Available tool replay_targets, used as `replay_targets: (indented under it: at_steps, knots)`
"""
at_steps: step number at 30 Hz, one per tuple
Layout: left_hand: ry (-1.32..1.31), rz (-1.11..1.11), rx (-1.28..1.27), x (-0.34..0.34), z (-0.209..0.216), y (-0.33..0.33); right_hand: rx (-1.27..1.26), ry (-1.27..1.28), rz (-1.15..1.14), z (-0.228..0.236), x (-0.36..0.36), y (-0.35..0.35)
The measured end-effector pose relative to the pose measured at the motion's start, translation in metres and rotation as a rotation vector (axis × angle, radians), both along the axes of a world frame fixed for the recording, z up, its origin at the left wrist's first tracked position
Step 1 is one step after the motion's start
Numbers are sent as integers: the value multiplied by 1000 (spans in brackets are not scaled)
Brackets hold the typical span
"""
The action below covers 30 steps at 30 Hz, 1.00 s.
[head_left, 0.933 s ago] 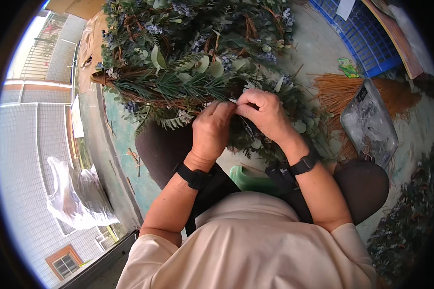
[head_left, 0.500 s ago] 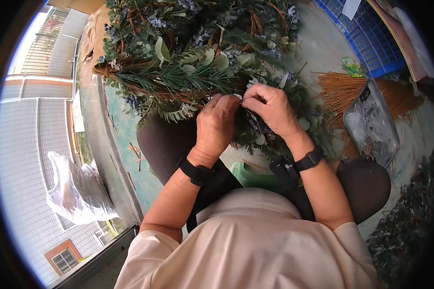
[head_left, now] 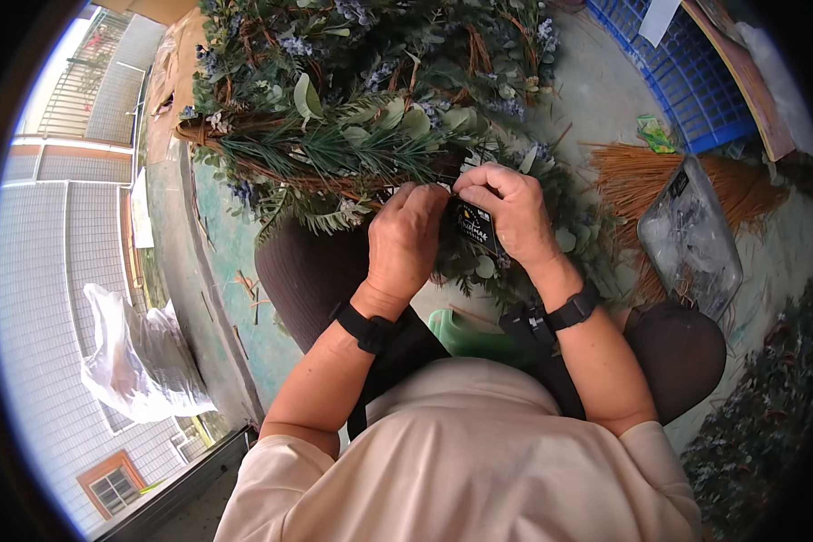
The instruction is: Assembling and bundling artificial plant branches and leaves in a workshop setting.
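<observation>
Both my hands are closed in pinches, fingertips almost touching, at the near edge of a leafy wreath [head_left: 334, 149] with pine sprigs, broad leaves and brown twigs. A black hang tag [head_left: 472, 223] with light lettering hangs at the fingertips of my right hand [head_left: 518, 217], whose thumb and forefinger are shut at its top. My left hand [head_left: 406, 239] has its fingers bent together against the twigs. What lies between its fingertips is too small to make out. The tag's tie is hidden by the fingers.
More greenery with blue flowers [head_left: 370, 72] is heaped beyond. At right are a bundle of brown bristles [head_left: 623, 172], a clear plastic tray [head_left: 691, 239] and a blue crate [head_left: 705, 99]. Something green [head_left: 470, 334] sits between my knees. A white plastic bag [head_left: 140, 361] is at left.
The black tag has turned so its printed face shows between my hands. My right hand has tilted slightly, while the left has hardly moved.
</observation>
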<state>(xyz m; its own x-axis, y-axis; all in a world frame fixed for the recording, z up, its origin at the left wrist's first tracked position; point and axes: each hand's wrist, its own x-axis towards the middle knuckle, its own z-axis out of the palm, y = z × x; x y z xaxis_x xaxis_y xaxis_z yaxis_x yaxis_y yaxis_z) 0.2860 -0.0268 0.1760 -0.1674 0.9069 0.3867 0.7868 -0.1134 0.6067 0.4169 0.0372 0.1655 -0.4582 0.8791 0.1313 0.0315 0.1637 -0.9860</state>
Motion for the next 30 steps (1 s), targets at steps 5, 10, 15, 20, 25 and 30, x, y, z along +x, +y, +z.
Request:
replay_targets:
  at_steps: [5,10,15,20,25,30]
  knots:
    - [3,-3,0,0,-1,-1,9,18,-8,-1,0,-1]
    - [19,-22,8,-1,-2,-2,40,-44,31,-1,0,-1]
    - [142,-47,-12,0,0,-1,201,-109,10,0,-1,0]
    - [172,-104,43,-5,-6,-2,455,-172,-7,1,-3,-1]
    - [-106,-44,59,0,-2,-2,383,-125,0,-7,-4,-2]
    - [-81,-45,58,-2,-2,-4,286,-115,45,-6,-3,-2]
